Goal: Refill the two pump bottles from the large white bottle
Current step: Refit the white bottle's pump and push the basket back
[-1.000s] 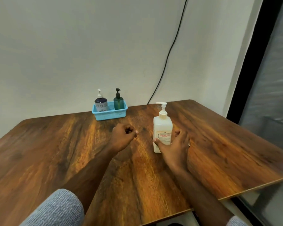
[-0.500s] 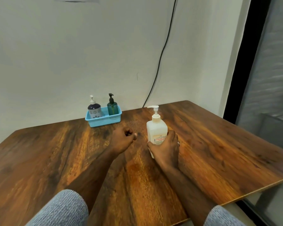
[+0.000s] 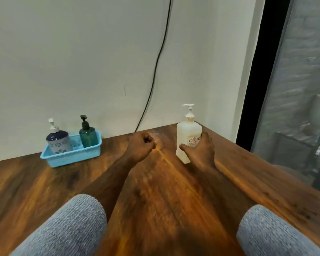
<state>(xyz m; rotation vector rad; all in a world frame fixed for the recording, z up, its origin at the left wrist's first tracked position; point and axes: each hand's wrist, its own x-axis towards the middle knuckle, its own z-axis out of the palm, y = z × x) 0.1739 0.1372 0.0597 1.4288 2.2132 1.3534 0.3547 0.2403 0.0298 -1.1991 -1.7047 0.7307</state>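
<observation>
A wooden table point(image 3: 44, 183) with a glossy, dark-streaked brown grain fills the lower part of the view and meets a plain pale wall point(image 3: 72, 52) at its far edge. A black cable point(image 3: 156, 67) runs down the wall and disappears behind the table. To the right, a black vertical frame point(image 3: 257, 71) borders a glass pane point(image 3: 303, 89), with blurred grey shapes beyond it.

The large white bottle point(image 3: 188, 137) stands upright near the far right corner of the table, its long axis vertical. Its white pump head is on top, the nozzle pointing left. A label with red print faces the viewer. The right hand point(image 3: 201, 150) grips the bottle's lower body, thumb across the front and fingers curled around the right side. Whether the base rests on the table is unclear.

The left hand point(image 3: 141, 145) is curled into a fist holding nothing, above or on the table just left of the bottle, apart from it.

At the far left by the wall sits a light blue plastic basket point(image 3: 70, 157). Inside stand two pump bottles, both upright: a dark navy and grey floral bottle point(image 3: 58, 142) with a white pump on the left, and a teal green bottle point(image 3: 88, 135) with a black pump on the right. Both nozzles point left.

Grey knitted sleeves point(image 3: 67, 230) cover both forearms' near ends.
</observation>
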